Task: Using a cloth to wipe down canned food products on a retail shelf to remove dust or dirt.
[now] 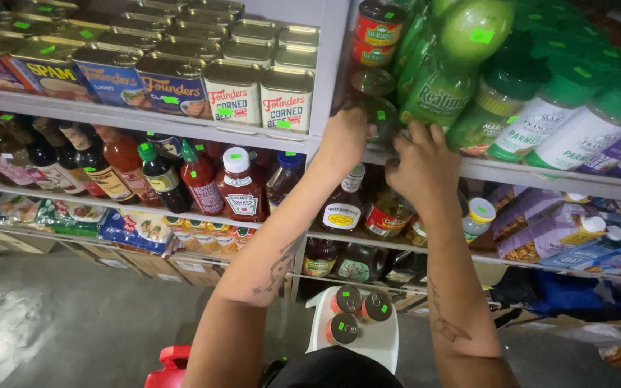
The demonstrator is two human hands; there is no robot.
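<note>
I am looking down at both hands reaching up to the right-hand shelf [512,176]. My left hand [344,136] is closing its fingers around a small dark can [382,118] that is sitting at the shelf's front edge, just under a second can of the same kind and two red-labelled cans stacked above those. My right hand [422,167] is resting just beside it, fingers curled over the shelf edge below a green plastic bottle [443,68]; I cannot tell whether those fingers are pinching anything (the back of the hand is hiding them). To the right of the bottle, shakers with green lids [551,118] are lying tipped along the shelf. On the left-hand shelves, tins of meat [235,90] are sitting in rows above a row of sauce bottles, a ketchup bottle [241,188] among them. Low in the view, between my forearms, a white tray [389,345] is holding three more small cans [357,312] with red lids.
</note>
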